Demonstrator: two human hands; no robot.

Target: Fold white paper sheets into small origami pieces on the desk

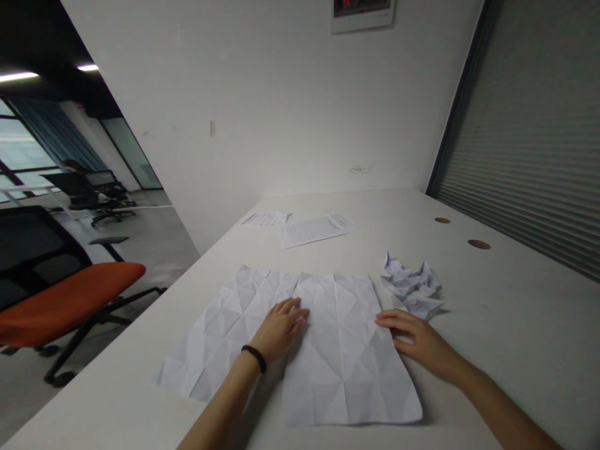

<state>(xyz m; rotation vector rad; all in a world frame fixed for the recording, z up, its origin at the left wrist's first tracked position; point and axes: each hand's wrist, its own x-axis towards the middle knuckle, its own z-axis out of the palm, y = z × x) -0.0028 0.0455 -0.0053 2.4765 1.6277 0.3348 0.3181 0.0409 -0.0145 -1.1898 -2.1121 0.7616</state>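
Note:
Two creased white sheets lie side by side on the white table (506, 312). My left hand (281, 328) lies flat, fingers stretched out, across the seam where the left sheet (220, 331) meets the right sheet (347, 356). A dark band circles that wrist. My right hand (415, 340) rests palm down at the right sheet's right edge, fingers extended and touching the paper. Just beyond it sit folded, crumpled white paper pieces (412, 287).
Two printed papers (312, 230) lie farther back near the wall. Two round cable holes (478, 244) mark the table at right, below a slatted blind. An orange office chair (65, 300) stands off the table's left edge.

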